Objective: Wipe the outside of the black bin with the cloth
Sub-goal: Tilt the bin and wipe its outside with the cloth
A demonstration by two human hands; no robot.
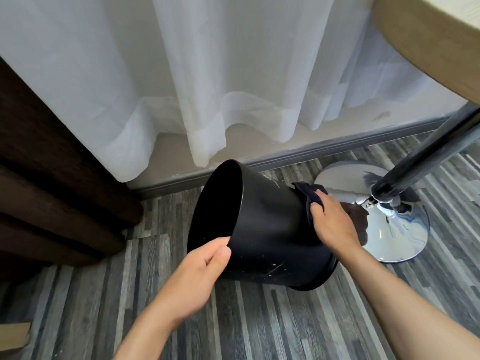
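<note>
The black bin (pixel 270 229) is tipped on its side over the grey plank floor, its open mouth facing left and its base low on the right. My left hand (pixel 200 271) grips the bin's rim at the near edge, fingers inside the mouth. My right hand (pixel 332 224) presses a dark navy cloth (pixel 309 193) against the bin's outer wall near the base; most of the cloth is hidden under the hand. Pale scuffs and specks show on the bin's lower side.
A chrome stool base (pixel 400 229) with its angled pole (pixel 426 157) stands just right of the bin. White sheer curtains (pixel 207 87) hang behind, a dark brown drape (pixel 52 165) at the left, a wooden tabletop edge (pixel 436 42) at the top right.
</note>
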